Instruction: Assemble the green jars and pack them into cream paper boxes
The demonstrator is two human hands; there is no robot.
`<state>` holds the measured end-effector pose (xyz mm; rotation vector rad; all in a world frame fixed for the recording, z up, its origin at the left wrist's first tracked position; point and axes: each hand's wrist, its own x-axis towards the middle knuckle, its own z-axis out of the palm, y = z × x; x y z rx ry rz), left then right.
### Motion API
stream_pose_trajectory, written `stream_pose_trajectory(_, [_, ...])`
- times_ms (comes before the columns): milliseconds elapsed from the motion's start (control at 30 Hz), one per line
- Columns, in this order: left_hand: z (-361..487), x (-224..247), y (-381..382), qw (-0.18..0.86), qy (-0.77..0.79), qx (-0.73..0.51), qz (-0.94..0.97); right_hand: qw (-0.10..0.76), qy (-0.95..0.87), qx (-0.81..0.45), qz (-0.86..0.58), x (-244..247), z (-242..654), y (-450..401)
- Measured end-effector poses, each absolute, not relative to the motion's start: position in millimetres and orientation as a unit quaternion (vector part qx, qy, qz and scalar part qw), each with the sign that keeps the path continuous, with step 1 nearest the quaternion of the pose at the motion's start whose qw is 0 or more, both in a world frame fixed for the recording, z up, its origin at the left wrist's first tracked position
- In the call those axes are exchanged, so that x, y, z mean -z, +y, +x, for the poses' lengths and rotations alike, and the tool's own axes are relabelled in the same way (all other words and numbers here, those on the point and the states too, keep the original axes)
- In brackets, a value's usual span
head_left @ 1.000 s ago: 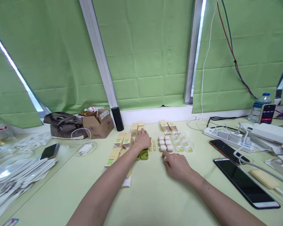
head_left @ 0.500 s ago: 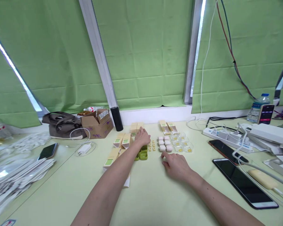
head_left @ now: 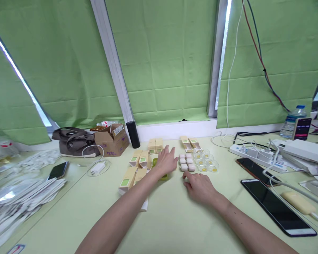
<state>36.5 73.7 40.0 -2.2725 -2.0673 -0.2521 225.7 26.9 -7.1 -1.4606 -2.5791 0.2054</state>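
Green cases [head_left: 155, 161] — likely light, stiff, best pinched by their rims — sit on the table [head_left: 164, 218], partly hidden by our left hand [head_left: 167, 160], fingers spread free; whether our curled right hand [head_left: 200, 187] holds anything, we can't tell.

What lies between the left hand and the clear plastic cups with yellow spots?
Six small pinkish-white rounded blocks lie there, as the head view shows.

Cases [head_left: 191, 167] between boxes [head_left: 144, 159] and cups [head_left: 203, 168], power strip [head_left: 240, 151] farther right
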Motion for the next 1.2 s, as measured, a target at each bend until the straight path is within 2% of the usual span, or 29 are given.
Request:
stream_pose_trajectory(167, [53,-39,10,0.023,-0.556,0.121,-0.822,0.086,-0.864,-0.068,-0.491,10,225,28])
stream_pose_trajectory(333, [40,-39,-22,0.026,-0.609,0.062,-0.790,0.084,-0.866,-0.068,-0.489,10,226,28])
stream_pose_trajectory(500, [17,-39,-26,0.063,-0.696,0.004,-0.716,0.084,-0.863,-0.073,-0.492,8,226,27])
stream_pose_trajectory(933, [2,-26,-17,0.063,-0.708,-0.056,-0.701,0.079,-0.861,-0.081,-0.496,9,226,27])
stream_pose_trajectory(1200, [13,-28,-24,0.072,-0.690,-0.048,-0.718,0.160,-0.858,-0.116,-0.474,13,220,22])
